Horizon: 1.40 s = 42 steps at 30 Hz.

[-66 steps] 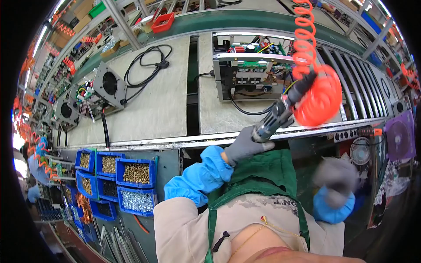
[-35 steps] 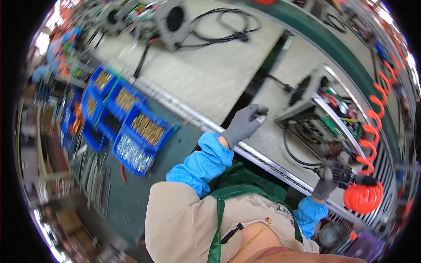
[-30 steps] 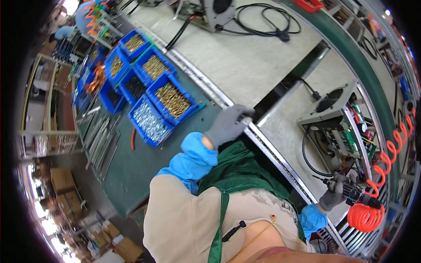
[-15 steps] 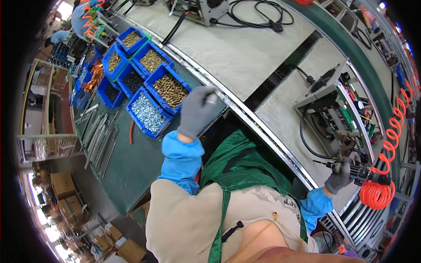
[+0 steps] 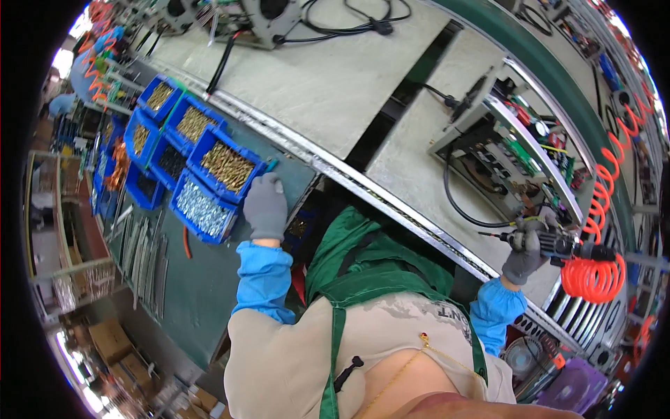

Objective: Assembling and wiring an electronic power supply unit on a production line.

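A: What is the right hand (image 5: 523, 255) doing?

B: It is gripping a black power screwdriver (image 5: 558, 244), its gloved fingers closing snugly around the body. The bit is pointing toward the person's left, and a coiled red hose (image 5: 593, 279) is hanging at the tool's rear.

A: Where exactly is the screwdriver sitting?

B: It is hovering at the near edge of the pale counter (image 5: 314, 105), just beside an open metal unit (image 5: 502, 157) that is showing its circuit boards. I cannot tell whether the two are touching.

A: And the left hand (image 5: 265, 207)?

B: It is hanging just beside the blue bin of brass-coloured screws (image 5: 227, 166), near the corner toward the person. The fingers are curling inward and keeping narrow. Their tips are partly hiding, so I cannot tell whether they are holding anything or touching the bin.

A: What is lying around that hand?

B: A blue bin of silver screws (image 5: 202, 206) is standing right beside it, and further blue bins are clustering behind. Metal strips (image 5: 148, 258) are lying on the green counter (image 5: 202, 300).

A: Are you seeing any writing?

B: Dark lettering (image 5: 452, 313) is running across the chest of the pale top (image 5: 391, 318), close to a strap of the green apron (image 5: 377, 283).
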### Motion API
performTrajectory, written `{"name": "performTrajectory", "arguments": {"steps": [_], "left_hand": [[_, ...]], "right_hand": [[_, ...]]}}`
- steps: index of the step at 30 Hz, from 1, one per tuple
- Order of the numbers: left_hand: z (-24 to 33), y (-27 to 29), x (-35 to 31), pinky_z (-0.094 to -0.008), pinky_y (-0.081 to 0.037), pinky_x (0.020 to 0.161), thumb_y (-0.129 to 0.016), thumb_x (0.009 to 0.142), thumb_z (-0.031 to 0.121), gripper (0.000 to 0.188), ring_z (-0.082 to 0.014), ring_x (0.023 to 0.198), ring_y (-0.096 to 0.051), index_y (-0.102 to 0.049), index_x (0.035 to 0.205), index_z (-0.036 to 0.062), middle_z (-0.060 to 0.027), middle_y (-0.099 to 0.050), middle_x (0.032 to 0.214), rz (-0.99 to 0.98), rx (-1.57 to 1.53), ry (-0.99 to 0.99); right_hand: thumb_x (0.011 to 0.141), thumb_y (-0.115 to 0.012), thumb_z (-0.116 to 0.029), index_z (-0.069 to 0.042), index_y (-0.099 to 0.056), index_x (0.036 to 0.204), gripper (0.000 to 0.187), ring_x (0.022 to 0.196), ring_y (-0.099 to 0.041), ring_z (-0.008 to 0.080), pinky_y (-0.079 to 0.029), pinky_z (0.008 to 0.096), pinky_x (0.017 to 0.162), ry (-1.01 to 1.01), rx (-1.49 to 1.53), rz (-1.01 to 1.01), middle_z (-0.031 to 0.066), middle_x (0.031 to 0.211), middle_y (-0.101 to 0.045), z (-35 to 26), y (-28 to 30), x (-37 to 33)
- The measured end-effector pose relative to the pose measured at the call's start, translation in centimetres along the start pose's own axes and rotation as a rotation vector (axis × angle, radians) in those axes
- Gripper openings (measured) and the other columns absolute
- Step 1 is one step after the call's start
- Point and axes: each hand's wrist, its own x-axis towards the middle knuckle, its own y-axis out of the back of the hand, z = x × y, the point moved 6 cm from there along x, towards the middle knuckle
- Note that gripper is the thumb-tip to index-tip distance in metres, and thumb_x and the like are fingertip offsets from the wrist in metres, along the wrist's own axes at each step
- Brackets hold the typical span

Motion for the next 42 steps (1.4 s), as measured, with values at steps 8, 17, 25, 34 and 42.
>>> {"name": "performTrajectory", "arguments": {"steps": [8,17,25,34,42], "left_hand": [[11.2,1.7,0.5,-0.0270,-0.051,0.069,-0.059,0.088,0.013,0.024,-0.0157,0.080,-0.063,-0.056,0.108,-0.0002,-0.0102,-0.064,0.092,-0.332,-1.312,-0.035],[24.9,6.4,-1.6,-0.0280,-0.051,0.073,-0.076,0.070,0.001,0.054,-0.0173,0.082,-0.066,-0.056,0.120,0.0030,-0.0093,-0.068,0.088,-0.125,-1.127,-0.866],[24.5,6.5,-2.0,-0.0302,-0.050,0.071,-0.074,0.070,-0.001,0.058,-0.0183,0.082,-0.064,-0.055,0.124,0.0046,-0.0068,-0.069,0.085,-0.012,-1.051,-0.921],[24.8,7.8,-2.6,-0.0306,-0.049,0.072,-0.075,0.074,0.007,0.060,-0.0185,0.080,-0.063,-0.052,0.129,0.0059,-0.0042,-0.069,0.083,0.064,-1.029,-0.993],[26.9,10.2,-2.0,-0.0322,-0.047,0.071,-0.077,0.063,0.007,0.060,-0.0226,0.078,-0.060,-0.061,0.121,0.0096,0.0001,-0.069,0.082,0.142,-0.695,-1.086]], "right_hand": [[0.078,-0.062,-0.015,-0.002,-0.048,0.123,0.048,0.054,-0.045,0.0120,-0.044,0.0306,0.056,0.016,0.134,-0.111,0.0064,0.071,-0.053,-0.8,-1.5,-0.1],[0.081,-0.058,-0.019,-0.005,-0.044,0.124,0.047,0.063,-0.036,0.0122,-0.038,0.0364,0.072,0.093,0.866,-0.326,-0.0027,0.069,-0.033,-11.2,-10.2,2.5],[0.080,-0.057,-0.020,-0.005,-0.046,0.125,0.049,0.062,-0.037,0.0126,-0.040,0.0390,0.072,0.117,0.768,-0.304,-0.0022,0.068,-0.033,-10.8,-10.9,2.6],[0.081,-0.056,-0.019,-0.005,-0.048,0.125,0.047,0.062,-0.037,0.0130,-0.041,0.0381,0.070,0.139,0.781,-0.324,-0.0021,0.068,-0.034,-11.3,-10.9,2.4],[0.081,-0.058,-0.017,-0.005,-0.048,0.126,0.048,0.056,-0.039,0.0115,-0.040,0.0373,0.070,0.200,0.726,-0.380,-0.0037,0.063,-0.035,-12.0,-11.9,2.7]]}}
